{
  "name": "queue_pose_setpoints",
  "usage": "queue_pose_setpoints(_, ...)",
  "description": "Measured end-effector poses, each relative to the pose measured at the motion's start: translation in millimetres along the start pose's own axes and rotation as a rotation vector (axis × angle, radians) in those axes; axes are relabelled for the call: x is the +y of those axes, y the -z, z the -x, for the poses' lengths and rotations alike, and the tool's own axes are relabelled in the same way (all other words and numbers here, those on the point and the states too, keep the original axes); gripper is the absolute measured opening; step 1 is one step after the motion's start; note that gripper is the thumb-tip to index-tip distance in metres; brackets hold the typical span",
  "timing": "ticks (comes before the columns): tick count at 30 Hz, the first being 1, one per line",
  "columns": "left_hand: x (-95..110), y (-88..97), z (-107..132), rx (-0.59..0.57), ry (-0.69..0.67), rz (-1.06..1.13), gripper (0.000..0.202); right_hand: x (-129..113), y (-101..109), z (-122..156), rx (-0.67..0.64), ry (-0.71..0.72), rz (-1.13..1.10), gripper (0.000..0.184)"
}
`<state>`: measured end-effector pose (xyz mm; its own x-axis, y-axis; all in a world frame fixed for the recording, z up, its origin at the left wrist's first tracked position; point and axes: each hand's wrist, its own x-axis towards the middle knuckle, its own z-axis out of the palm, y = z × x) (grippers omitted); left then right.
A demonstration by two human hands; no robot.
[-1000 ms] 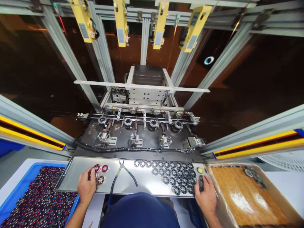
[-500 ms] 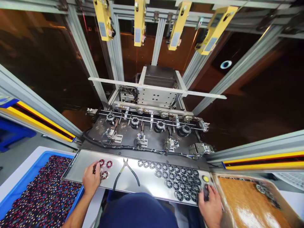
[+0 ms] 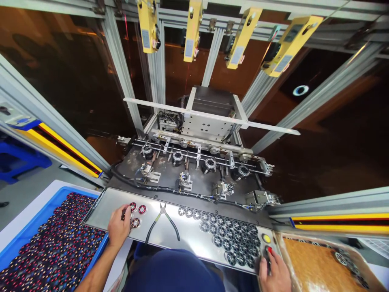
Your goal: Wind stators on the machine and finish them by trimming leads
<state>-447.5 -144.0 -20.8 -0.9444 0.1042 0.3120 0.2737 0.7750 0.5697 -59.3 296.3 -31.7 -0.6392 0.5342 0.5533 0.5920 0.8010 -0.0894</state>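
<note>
My left hand (image 3: 119,228) is at the left part of the metal tray (image 3: 106,202), fingers curled around a small dark object (image 3: 123,214) mostly hidden by them. Beside its fingertips lie three red-and-black ring-shaped wound parts (image 3: 142,209). My right hand (image 3: 275,271) is at the tray's right end, its fingers bent over a dark object they largely cover. A red button (image 3: 270,250) shows at those fingertips, below a yellow button (image 3: 266,238). Left of this hand lie many black slotted rings (image 3: 235,234). Cutting pliers (image 3: 163,222) rest mid-tray with their handles spread.
Behind the tray stands a machine bed with several upright holders (image 3: 209,163), each with a ring on top. Yellow units (image 3: 147,28) hang overhead. A blue bin (image 3: 60,198) full of wound parts is at left, a brown-lined box (image 3: 316,259) with rings at right.
The whole view has shifted, so the scene sits further right. My right fingers have moved slightly and the red button now shows. My left hand keeps its place on the tray.
</note>
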Motion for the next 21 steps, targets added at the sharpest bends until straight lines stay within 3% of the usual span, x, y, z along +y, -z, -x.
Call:
queue_pose_setpoints(10,-1.4,-0.7,0.4,-0.01,0.036,0.016,0.027,4.4,2.6,-6.1,-0.014,0.031,0.013,0.056)
queue_pose_setpoints(21,0.7,0.1,0.7,-0.021,0.055,0.051,0.029,19.7,0.5,1.0,-0.016,-0.026,0.04,0.051)
